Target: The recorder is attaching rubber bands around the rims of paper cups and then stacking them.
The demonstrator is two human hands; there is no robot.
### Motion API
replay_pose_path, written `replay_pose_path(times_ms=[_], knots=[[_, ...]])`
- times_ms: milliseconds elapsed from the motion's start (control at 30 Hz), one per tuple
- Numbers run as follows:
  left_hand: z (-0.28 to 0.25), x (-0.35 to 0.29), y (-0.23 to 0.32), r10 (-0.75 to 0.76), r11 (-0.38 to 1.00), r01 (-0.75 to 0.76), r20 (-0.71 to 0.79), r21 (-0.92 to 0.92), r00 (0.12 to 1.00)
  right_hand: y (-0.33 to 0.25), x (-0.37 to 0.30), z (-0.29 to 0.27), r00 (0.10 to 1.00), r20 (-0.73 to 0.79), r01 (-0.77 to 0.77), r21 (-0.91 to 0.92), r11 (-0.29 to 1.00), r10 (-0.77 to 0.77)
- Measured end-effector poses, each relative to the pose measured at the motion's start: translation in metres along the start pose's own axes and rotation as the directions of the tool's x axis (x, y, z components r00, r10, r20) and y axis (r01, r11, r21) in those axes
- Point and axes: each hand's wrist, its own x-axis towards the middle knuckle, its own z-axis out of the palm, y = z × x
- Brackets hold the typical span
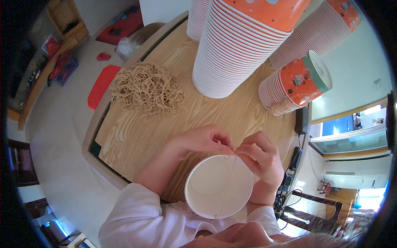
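A white paper bucket point(198, 182) stands close to my body, its open mouth facing up. A thin tan string point(228, 182) crosses the mouth from the near rim to the far rim. At the far rim, my left hand point(211, 139) pinches the string's end with thumb and fingertips. My right hand point(261, 159) pinches the same string just to the right, its fingers curled. The fingertips of both hands nearly meet there, so the small loop or knot between them is partly hidden.
A tangled pile of tan strings point(147, 89) lies on the wooden table point(124, 144) at far left. Tall nested bucket stacks point(231, 53) stand at the back. A shorter orange bucket stack point(295, 82) with string over it stands right, near black adapters point(302, 120) and cables.
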Motion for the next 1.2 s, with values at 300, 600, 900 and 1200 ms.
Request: replay_pose_path(times_ms=[300, 600, 900, 1200], knots=[[0.009, 0.008, 0.002, 0.123, 0.982, -0.106, -0.101, 0.157, 0.987, 0.015, -0.006, -0.008, 0.980, -0.030, -0.193, 0.069, 0.979, 0.195], [0.009, 0.011, 0.018, 0.180, 0.892, -0.093, -0.157, 0.443, 0.971, 0.019, -0.006, -0.010, 0.974, 0.113, -0.211, 0.124, 0.970, 0.198], [0.010, 0.011, 0.019, 0.154, 0.877, -0.050, -0.181, 0.478, 0.971, 0.020, -0.005, -0.005, 0.969, -0.015, -0.245, 0.112, 0.963, 0.248], [0.001, 0.015, 0.009, 0.165, 0.935, -0.090, -0.194, 0.344, 0.967, 0.015, -0.006, -0.005, 0.967, -0.064, -0.244, 0.046, 0.969, 0.247]])
